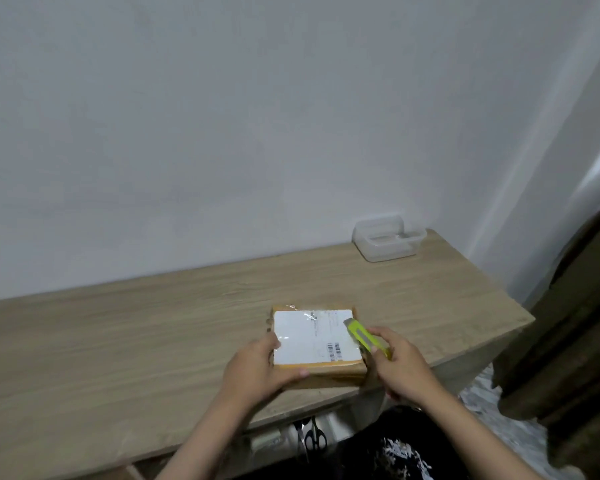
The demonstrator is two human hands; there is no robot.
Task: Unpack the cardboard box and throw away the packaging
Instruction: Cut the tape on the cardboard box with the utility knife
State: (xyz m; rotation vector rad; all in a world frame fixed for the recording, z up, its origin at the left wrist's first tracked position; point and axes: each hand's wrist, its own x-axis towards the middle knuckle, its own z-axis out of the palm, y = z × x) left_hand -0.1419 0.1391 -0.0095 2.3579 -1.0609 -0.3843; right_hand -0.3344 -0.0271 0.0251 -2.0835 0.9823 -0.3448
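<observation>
I see the left hand point(257, 368) gripping the near-left corner of the flat brown cardboard box point(317, 341) on the pale wooden table point(118, 341), while the right hand point(400, 365) holds a yellow-green utility knife point(366, 337) at its right edge.

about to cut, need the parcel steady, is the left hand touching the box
Touching. The head view shows the left hand gripping the cardboard box at its near-left corner, thumb on the white label.

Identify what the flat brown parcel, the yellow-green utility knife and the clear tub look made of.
Flat brown parcel: cardboard under glossy tape, judging by glare on the label. Yellow-green utility knife: probably smooth moulded plastic. Clear tub: see-through, likely plastic.
</observation>
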